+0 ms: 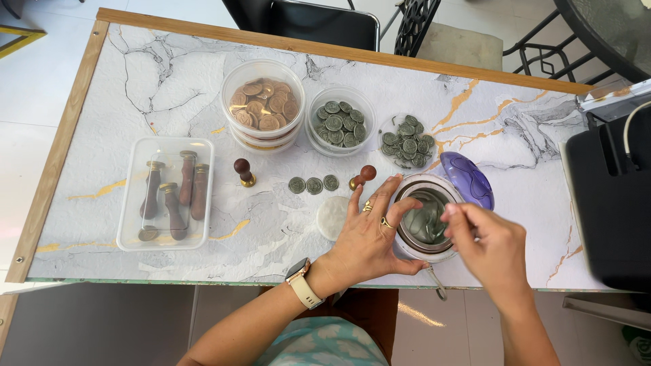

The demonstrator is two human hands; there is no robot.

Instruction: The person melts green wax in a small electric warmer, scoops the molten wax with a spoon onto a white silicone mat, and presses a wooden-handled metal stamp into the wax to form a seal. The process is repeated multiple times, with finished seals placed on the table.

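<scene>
Melting pot (426, 220), lilac lid tipped back, sits at the table's near edge holding grey-green wax. Left hand (369, 237) spread against pot's side, steadying it. Right hand (485, 247) pinched closed above the rim; what it grips is hidden. Round tub (263, 103): bronze seals. Second tub (340, 120): grey-green seals. Clear tray (165, 193): wooden-handled stamps.

left hand (369, 237) splayed flat, right hand (488, 247) curled, pinching
</scene>
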